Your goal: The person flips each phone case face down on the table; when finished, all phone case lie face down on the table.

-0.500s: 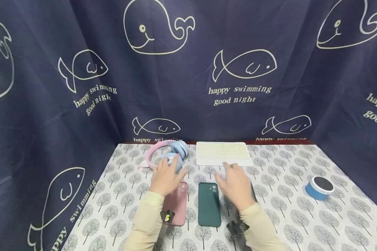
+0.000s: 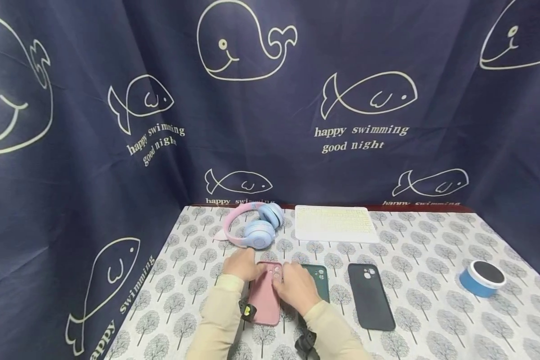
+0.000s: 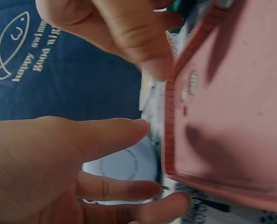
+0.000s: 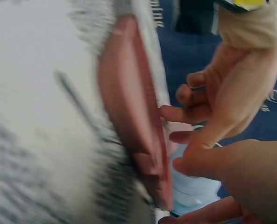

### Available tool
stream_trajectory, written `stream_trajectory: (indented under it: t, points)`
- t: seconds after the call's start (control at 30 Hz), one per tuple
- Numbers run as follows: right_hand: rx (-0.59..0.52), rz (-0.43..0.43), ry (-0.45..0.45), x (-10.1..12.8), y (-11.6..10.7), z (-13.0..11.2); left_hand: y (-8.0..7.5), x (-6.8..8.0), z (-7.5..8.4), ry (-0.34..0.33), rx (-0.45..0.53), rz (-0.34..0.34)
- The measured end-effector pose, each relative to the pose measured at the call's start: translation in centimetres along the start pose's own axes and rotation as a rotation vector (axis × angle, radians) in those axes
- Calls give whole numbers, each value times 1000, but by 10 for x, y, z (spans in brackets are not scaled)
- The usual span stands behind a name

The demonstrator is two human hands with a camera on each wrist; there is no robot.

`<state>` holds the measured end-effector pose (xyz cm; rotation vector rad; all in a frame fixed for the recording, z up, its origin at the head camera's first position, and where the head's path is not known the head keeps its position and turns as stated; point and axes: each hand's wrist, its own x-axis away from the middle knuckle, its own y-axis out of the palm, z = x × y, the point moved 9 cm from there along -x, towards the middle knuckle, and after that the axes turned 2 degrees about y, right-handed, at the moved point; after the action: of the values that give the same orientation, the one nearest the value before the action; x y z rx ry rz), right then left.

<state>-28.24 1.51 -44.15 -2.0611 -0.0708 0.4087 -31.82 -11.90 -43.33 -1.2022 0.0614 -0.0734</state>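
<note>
A pink phone case (image 2: 265, 302) lies on the patterned cloth between both hands in the head view. My left hand (image 2: 241, 264) is at its upper left corner. In the left wrist view the fingers stretch toward the case's rim (image 3: 170, 126), with a small gap before the topmost finger. My right hand (image 2: 297, 287) is at the case's upper right side, its thumb close against the edge and its fingers loosely bent; a firm grip does not show. Under the right hand, a green phone case (image 2: 322, 286) is partly hidden. The right wrist view is blurred.
Pink and blue headphones (image 2: 258, 235) lie just beyond the left hand. A white keyboard (image 2: 335, 235) is at the back edge. A black phone case (image 2: 371, 300) lies to the right, and a blue and white round device (image 2: 481, 281) stands farther right.
Both hands have come closer together, down to the pink phone case. The right hand has moved left, uncovering the black phone case and partly covering the green one. The head view has turned slightly left.
</note>
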Motion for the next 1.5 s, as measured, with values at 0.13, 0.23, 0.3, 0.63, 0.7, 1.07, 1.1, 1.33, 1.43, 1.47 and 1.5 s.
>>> stream_trajectory:
  t: [0.13, 0.23, 0.3, 0.63, 0.7, 1.07, 1.1, 1.33, 1.43, 1.47, 1.5]
  points:
    - [-19, -12, -11, 5, 10, -1, 12, -2, -7, -13, -36, -43]
    - [-82, -28, -4, 3, 12, 0, 17, -3, -10, -7, -45, -74]
    - [-139, -46, 22, 2, 12, 3, 16, -3, -10, -2, -29, -78]
    - [-322, -69, 131, -8, 9, 16, -21, -3, 3, 51, 203, -42]
    - [-356, -68, 136, -9, 11, 16, -31, 1, 12, 72, 234, -41]
    - [-368, -21, 138, -11, 17, 16, -37, 0, 33, 96, 242, 9]
    - [-356, -19, 137, -11, 17, 17, -37, 0, 34, 96, 247, 10]
    - [-318, -23, 108, -9, 17, 18, -26, -3, 42, 129, 281, 11]
    - [-330, -33, 91, -9, 21, 15, -22, -3, 37, 109, 248, 27]
    - [-335, -45, 78, -8, 23, 13, -21, -2, 33, 89, 238, 31]
    - [-341, -59, 65, -8, 26, 10, -21, -1, 29, 70, 230, 36]
